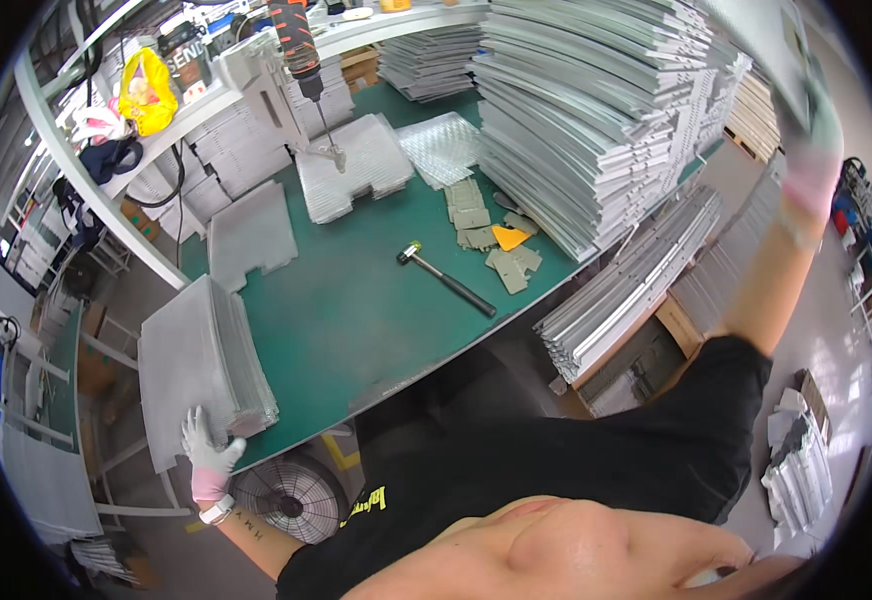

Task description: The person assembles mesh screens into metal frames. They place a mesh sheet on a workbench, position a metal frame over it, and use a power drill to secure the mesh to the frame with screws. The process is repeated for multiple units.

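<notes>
Resting on the near corner of a stack of grey metal sheets [201,375], the gloved left hand [204,445] has its fingers spread flat and released, gripping nothing. That stack sits at the left edge of the green bench [356,300]. The right hand [806,130], also gloved, is raised high at the upper right with its fingers grasping a pale sheet [771,40], beside the tall pile of sheets [596,110]. A rubber mallet [446,278] lies mid-bench, near a yellow scraper [509,237]. An orange and black power screwdriver [301,55] hangs above.
</notes>
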`<state>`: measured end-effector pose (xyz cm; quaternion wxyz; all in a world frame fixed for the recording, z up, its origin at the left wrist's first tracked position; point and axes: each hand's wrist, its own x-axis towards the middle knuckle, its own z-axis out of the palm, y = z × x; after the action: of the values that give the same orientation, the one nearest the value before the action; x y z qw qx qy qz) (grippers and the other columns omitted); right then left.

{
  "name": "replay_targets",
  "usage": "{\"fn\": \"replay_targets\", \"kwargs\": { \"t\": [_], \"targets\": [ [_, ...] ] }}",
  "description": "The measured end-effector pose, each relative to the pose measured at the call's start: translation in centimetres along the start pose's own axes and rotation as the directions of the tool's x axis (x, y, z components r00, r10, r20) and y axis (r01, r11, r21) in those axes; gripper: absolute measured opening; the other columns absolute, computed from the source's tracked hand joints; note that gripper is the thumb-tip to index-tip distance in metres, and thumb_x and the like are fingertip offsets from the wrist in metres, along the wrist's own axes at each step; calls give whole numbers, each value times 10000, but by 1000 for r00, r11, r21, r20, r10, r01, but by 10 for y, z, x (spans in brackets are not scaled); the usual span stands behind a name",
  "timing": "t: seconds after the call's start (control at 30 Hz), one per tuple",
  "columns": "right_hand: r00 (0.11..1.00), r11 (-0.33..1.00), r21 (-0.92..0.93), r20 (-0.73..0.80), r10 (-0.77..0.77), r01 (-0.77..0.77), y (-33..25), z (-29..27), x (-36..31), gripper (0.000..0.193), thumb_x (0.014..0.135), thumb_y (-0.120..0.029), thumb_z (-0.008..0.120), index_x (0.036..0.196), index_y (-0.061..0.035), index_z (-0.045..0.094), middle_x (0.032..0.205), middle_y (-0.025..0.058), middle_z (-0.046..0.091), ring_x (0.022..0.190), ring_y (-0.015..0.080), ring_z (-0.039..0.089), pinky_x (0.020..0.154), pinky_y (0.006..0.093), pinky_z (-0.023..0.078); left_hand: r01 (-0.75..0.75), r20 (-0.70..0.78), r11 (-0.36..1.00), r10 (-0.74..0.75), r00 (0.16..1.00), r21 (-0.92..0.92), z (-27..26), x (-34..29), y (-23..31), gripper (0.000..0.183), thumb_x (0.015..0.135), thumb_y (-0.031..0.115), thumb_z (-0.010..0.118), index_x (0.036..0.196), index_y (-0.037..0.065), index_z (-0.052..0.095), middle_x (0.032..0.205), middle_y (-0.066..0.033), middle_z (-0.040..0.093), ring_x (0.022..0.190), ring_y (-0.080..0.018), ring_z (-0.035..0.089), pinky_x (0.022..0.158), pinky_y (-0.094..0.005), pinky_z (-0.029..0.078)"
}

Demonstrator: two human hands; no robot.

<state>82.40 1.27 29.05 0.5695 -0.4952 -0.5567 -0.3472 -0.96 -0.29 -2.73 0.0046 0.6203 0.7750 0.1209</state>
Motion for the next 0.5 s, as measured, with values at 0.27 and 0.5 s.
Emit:
{"fn": "replay_targets", "kwargs": {
  "t": [0.27,0.5],
  "targets": [
    [970,943,-282,215,-117,177,-22,81,132,354,940,-207,612,1129,92,624,1061,283,647,966,349,635,860,418,511,-33,55,988,41,998,-151,-19,13,-19,652,727,82,789,1351,58,601,1464,-149,520,1341,-291,516,1112,-376,421],
    [954,937,-282,150,258,-209,-11,122,140,333,937,-180,580,1125,87,642,1038,275,671,935,363,658,841,425,531,8,-172,888,-98,980,-459,-82,20,-51,370,993,132,591,1332,-17,615,1342,-142,648,1280,-226,580,1093,-341,430]
  ]
}}
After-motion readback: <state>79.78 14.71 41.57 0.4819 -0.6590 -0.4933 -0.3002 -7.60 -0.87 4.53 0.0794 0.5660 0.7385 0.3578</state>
